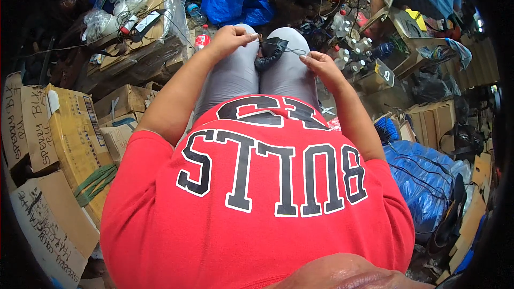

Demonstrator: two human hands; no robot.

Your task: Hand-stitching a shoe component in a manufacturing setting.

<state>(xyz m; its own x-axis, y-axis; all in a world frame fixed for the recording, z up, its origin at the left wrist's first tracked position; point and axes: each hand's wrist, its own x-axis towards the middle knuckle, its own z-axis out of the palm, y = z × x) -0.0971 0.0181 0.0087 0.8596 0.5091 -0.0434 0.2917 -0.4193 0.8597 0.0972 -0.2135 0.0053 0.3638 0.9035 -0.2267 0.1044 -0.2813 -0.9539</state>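
Between my knees rests a black, curved, padded piece (pixel 271 58) that looks like part of a shoe; its lower part is rounded and its upper part is flat and dark. A thin dark cord (pixel 289 49) stretches across above it, with a loop near its right end. My left hand (pixel 233 41), over my left knee, is closed with thumb and fingertips pinched at the cord's left side. By the right thigh, my right hand (pixel 320 66) pinches the looped end of the cord between thumb and fingers. Whether the cord passes through the black piece, I cannot tell.
Cardboard boxes (pixel 72 134) are stacked on the left. A blue plastic bag (pixel 238 1) and a red-labelled bottle (pixel 202 39) lie beyond my knees. Several bottles (pixel 353 53) stand right of my legs, near a wooden bench (pixel 412 43). A large blue bundle (pixel 417 182) sits at my right.
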